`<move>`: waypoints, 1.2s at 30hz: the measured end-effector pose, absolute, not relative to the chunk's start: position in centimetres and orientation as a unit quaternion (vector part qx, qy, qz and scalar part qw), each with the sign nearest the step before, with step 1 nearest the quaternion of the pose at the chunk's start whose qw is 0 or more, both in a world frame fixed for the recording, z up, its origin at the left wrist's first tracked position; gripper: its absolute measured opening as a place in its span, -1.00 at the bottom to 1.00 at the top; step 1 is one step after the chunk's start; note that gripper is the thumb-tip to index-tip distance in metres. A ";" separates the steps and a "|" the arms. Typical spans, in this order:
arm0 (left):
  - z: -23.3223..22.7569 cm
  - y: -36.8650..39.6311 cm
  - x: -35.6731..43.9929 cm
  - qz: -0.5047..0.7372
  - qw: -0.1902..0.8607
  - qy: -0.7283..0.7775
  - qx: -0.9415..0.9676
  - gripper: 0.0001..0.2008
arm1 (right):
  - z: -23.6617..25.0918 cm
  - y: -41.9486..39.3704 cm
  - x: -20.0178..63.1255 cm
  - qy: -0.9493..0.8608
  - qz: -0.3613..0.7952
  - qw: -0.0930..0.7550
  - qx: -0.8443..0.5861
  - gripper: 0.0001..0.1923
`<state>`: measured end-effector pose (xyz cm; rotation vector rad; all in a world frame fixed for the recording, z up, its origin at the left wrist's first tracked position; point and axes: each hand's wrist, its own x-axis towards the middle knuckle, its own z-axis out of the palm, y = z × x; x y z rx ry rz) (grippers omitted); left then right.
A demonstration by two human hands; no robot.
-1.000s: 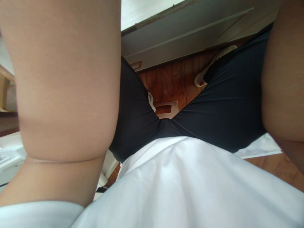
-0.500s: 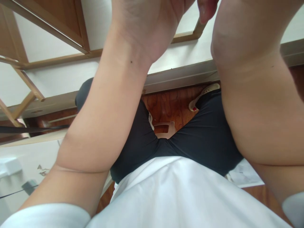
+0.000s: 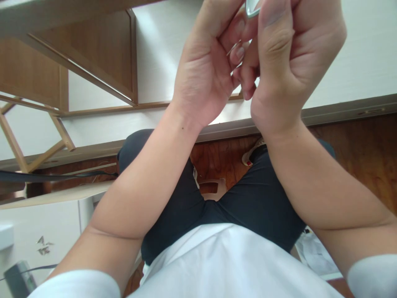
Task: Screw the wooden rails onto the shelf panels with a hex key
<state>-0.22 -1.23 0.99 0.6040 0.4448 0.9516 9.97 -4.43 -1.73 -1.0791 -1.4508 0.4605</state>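
A: Position of shiny piece?
B: At top edge of view, between left hand and right hand, partly cut off.
A: Grip?
B: Fingers curled on both; cannot tell holding from touching.

You have two hands in view, one left hand and one right hand, along with one small silver-edged piece, two bare forearms, two white sleeve ends and two dark trouser legs. Around you are two broad brown wooden panels, one wide dark strap, one grey block and, on the floor, one pale shoe seen plainly. At lower left lies one group of small metallic bits, too small for you to have an exact number.
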 end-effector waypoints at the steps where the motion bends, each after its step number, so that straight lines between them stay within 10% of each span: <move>1: 1.3 -1.5 -0.1 0.455 0.815 0.195 0.301 -0.63 | -1.6 -4.5 9.9 -0.608 0.182 0.628 -0.450 -0.75; 25: 2.1 -1.8 0.7 0.414 0.848 0.275 0.186 -0.67 | 0.6 -4.4 11.5 -0.673 -0.018 0.603 -0.428 -0.77; 36: 1.5 -1.7 0.7 0.453 0.829 0.282 0.166 -0.60 | 0.4 -4.2 11.4 -0.665 0.070 0.604 -0.434 -0.75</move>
